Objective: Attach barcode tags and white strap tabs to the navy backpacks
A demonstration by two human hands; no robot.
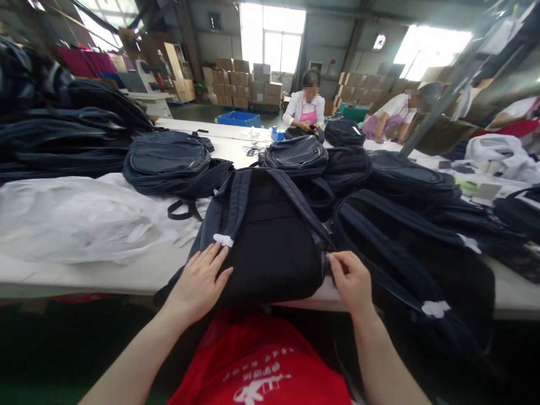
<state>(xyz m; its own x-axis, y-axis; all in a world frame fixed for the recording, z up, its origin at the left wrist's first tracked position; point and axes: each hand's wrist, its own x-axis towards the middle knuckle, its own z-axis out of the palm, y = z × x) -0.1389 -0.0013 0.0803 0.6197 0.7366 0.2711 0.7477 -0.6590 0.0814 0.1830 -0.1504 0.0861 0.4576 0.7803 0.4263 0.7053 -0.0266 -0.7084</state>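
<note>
A dark navy backpack (270,247) lies in front of me, its black mesh back panel and two shoulder straps facing up. My left hand (205,278) rests flat with fingers stretched out on the backpack's left side, its fingertips beside a white wrapping (223,240) on the left strap. At the lower right edge, my right hand (349,275) pinches the strap end or side edge of the backpack between thumb and fingers. Exactly which part it grips is partly hidden.
Another backpack (422,259) with white-wrapped straps lies close on the right. More backpacks (169,157) stand across the table (139,275). A clear plastic bag heap (76,219) covers the left. Two people (307,109) work opposite, near a blue crate (239,119).
</note>
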